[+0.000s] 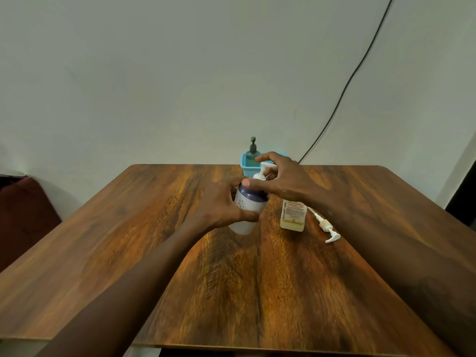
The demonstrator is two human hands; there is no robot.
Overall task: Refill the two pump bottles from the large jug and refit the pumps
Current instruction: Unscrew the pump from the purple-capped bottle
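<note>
The white pump bottle (248,210) with a dark blue band round its shoulder is held tilted just above the wooden surface (231,279), its top leaning to the far right. The left hand (221,204) wraps round the bottle's body from the left, thumb on the near side and fingers curled over the shoulder, grasping it firmly. The right hand (286,179) reaches in from the right and closes its fingers on the white pump (265,170) that sits at the bottle's neck; the index finger arches over the pump head. Whether the pump is fully seated I cannot tell, as the hand and motion blur hide the collar.

Counted, three bottles show. The first is the one in the hands. The second, a flat-sided bottle (293,215) with a pale label and amber liquid low inside, stands on the surface just right of the held bottle, under the right wrist, with no pump on it. The third, a green bottle (252,155) with a black pump, stands in a blue basket (244,167) at the far edge, just beyond the hands.

Three pumps in all: the one under the right hand, the black one on the green bottle, and a loose white pump (325,226) lying on its side on the surface, right of the flat-sided bottle. A black cable (347,83) runs down the wall.
</note>
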